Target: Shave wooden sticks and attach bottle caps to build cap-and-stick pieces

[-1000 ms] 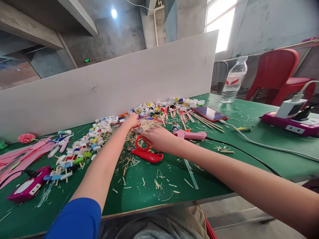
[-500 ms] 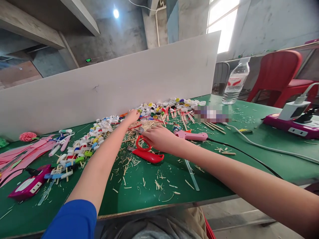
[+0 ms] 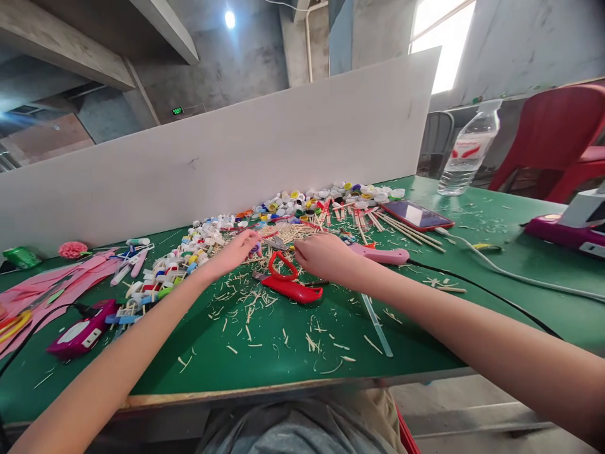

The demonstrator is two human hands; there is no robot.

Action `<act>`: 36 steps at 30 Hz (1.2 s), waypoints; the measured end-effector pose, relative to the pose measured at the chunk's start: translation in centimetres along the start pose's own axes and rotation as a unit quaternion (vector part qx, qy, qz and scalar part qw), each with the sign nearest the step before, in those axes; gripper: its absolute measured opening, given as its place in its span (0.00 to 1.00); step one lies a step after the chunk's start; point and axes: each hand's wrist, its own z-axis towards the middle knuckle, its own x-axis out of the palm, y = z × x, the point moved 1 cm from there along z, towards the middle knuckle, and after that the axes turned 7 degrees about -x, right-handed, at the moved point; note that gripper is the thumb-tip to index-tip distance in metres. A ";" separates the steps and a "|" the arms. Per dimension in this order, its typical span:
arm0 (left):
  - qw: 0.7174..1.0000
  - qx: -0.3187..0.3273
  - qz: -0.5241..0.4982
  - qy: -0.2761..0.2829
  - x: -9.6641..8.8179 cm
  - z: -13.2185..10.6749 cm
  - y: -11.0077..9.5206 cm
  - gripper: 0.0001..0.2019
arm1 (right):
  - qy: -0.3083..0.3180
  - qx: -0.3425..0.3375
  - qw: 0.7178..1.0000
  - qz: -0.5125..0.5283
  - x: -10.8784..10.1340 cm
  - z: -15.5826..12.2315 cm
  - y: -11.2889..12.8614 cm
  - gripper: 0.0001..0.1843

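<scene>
My left hand (image 3: 235, 251) is over the wood shavings (image 3: 246, 296), fingers pinched on a small purple bottle cap (image 3: 256, 248). Across from it, my right hand (image 3: 317, 253) is curled closed; its fingertips face away, and whatever they hold is hidden. Between the hands lie scissors with a red handle loop (image 3: 283, 267) and a grey metal end. Just in front rests a red utility knife (image 3: 293, 290). A pink glue gun (image 3: 382, 255) lies right of my right hand, its front partly hidden.
Bottle caps (image 3: 208, 234) are heaped along a white board (image 3: 283, 151). Wooden sticks (image 3: 411, 233), a phone (image 3: 418, 215), a water bottle (image 3: 469, 154) and a clear glue stick (image 3: 377, 326) are to the right. Power strips (image 3: 85, 331) with cords and pink strips (image 3: 61, 287) also lie here.
My left hand has drawn back from the cap pile toward me, now with the purple cap. My right hand has shifted off the scissors' handle. The view has turned slightly left.
</scene>
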 end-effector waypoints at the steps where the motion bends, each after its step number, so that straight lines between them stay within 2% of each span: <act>1: 1.000 0.005 -0.002 0.005 -0.2 -1.1 0.1 0.13 | 0.009 -0.002 1.000 0.002 0.1 0.0 0.0 0.15; 5: 0.999 0.018 -0.026 0.032 -0.9 -3.7 0.8 0.10 | 0.022 -0.009 1.000 0.006 0.4 0.0 -0.1 0.14; 10: 0.995 0.036 -0.086 0.030 -1.2 -4.2 2.1 0.10 | 0.000 0.016 1.000 0.009 0.1 0.1 -0.1 0.17; 14: 0.996 0.012 -0.089 0.020 -0.9 -4.3 1.9 0.10 | 0.003 0.014 1.000 0.025 -0.8 0.1 0.0 0.19; 18: 0.999 0.029 -0.041 0.006 -0.7 -4.8 1.0 0.09 | 0.084 -0.034 0.993 0.071 -2.0 -0.5 -0.3 0.15; 21: 0.999 0.050 -0.017 0.008 -0.6 -5.1 0.5 0.08 | 0.174 -0.056 0.977 0.111 -2.5 -1.1 -0.7 0.10; 23: 0.998 0.046 -0.025 0.018 -0.5 -5.3 0.4 0.08 | 0.209 -0.059 0.968 0.126 -2.7 -1.4 -0.8 0.07; 27: 0.995 0.004 -0.066 0.068 -0.4 -5.6 -0.3 0.11 | 0.233 -0.073 0.960 0.137 -2.9 -1.4 -0.5 0.06; 30: 0.993 -0.027 -0.083 0.079 -0.6 -5.9 -1.2 0.13 | 0.245 -0.081 0.957 0.134 -3.0 -1.3 -0.2 0.07; 33: 0.992 -0.019 -0.100 0.070 -0.7 -6.1 -1.7 0.14 | 0.247 -0.088 0.957 0.124 -3.1 -1.4 0.0 0.07; 36: 0.986 0.002 -0.137 0.095 -0.5 -6.4 -2.1 0.15 | 0.235 -0.102 0.960 0.112 -3.1 -1.5 0.0 0.07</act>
